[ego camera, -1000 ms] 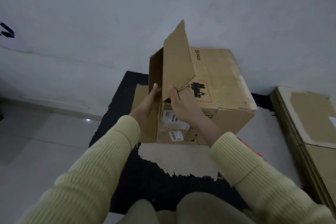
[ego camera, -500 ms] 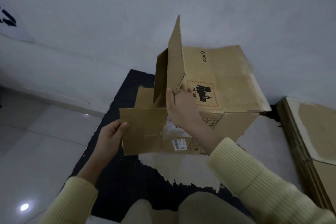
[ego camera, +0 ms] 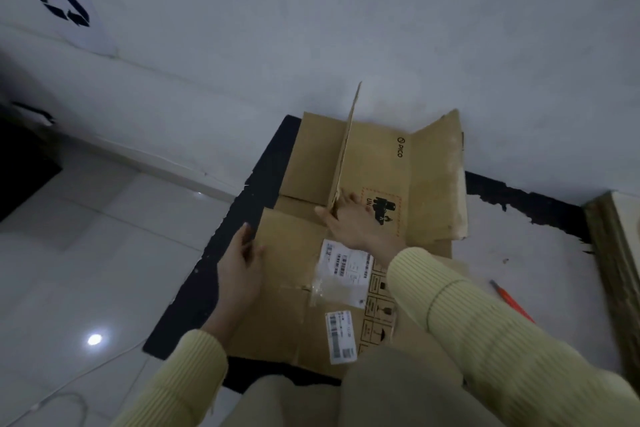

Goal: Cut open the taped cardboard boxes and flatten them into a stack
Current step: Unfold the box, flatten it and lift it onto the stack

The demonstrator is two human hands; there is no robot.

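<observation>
- Brown cardboard box [ego camera: 304, 288], opened out and lying almost flat, covers the far and middle part of a black floor mat [ego camera: 214, 253], its far edge against a white wall [ego camera: 381, 28].
- One flap [ego camera: 346, 149] stands upright, edge-on to the camera, near the middle of the box; another panel at the far right corner of the mat leans up at the wall.
- Right hand [ego camera: 353, 222] presses down at the foot of the upright flap, fingers spread and straight, partly over a red-framed printed warning mark [ego camera: 388, 211].
- Left hand [ego camera: 242, 263] rests at the left edge of the near panel, fingers stretched nearly straight along it, the thumb lying on the cardboard.
- Two white barcode labels [ego camera: 348, 263] sit on the near panels, between the person's pale yellow ribbed sleeves [ego camera: 485, 340].
- A thin red tool [ego camera: 512, 302], too blurred to identify, lies on a pale patch by the mat's right edge.
- A stack of flattened cardboard [ego camera: 616, 253] lies past that edge.
</observation>
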